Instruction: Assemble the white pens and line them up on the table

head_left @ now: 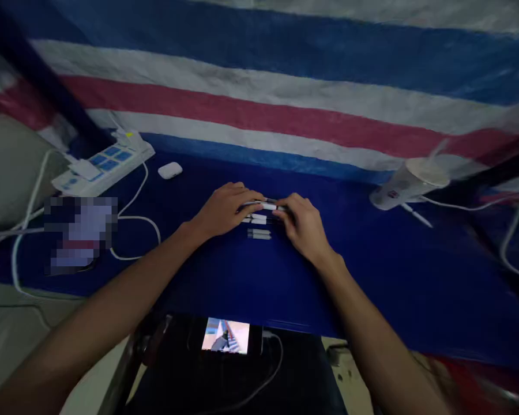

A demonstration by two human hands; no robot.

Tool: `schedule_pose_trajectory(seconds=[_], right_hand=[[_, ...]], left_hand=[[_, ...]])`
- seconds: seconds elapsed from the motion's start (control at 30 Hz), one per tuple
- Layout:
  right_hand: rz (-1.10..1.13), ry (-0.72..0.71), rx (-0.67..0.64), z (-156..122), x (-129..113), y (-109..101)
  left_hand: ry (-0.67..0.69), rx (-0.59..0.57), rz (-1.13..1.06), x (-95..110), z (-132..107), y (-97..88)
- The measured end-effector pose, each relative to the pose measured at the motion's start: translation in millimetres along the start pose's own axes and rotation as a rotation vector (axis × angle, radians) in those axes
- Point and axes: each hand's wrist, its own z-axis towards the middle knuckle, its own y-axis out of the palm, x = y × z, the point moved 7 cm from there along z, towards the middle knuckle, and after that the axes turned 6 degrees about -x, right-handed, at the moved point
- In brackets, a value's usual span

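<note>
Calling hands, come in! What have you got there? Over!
Left hand and right hand each grip one end of a white pen. Spare pens lie on the blue table beneath. Paper cup far right, well apart.

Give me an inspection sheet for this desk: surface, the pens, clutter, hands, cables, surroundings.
Surface: blue tabletop, dimly lit.
Job's things: white pen held between both hands; spare pens lying just nearer the person.
Clutter: earbud case back left; cup at right, apparently tipped over; phone, screen lit, at the near edge.
Hands: left hand and right hand, fingers closed on the pen's ends.
Cables: white cables looping by the power strip; another at the right edge.
Surroundings: striped tarp behind.
</note>
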Motion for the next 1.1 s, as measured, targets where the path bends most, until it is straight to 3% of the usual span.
schedule_pose_trajectory(seconds=[1.1], right_hand=[[0.025, 0.009, -0.005, -0.5, 0.9, 0.4]], left_hand=[[0.002, 0.003, -0.046, -0.2, 0.8, -1.5]])
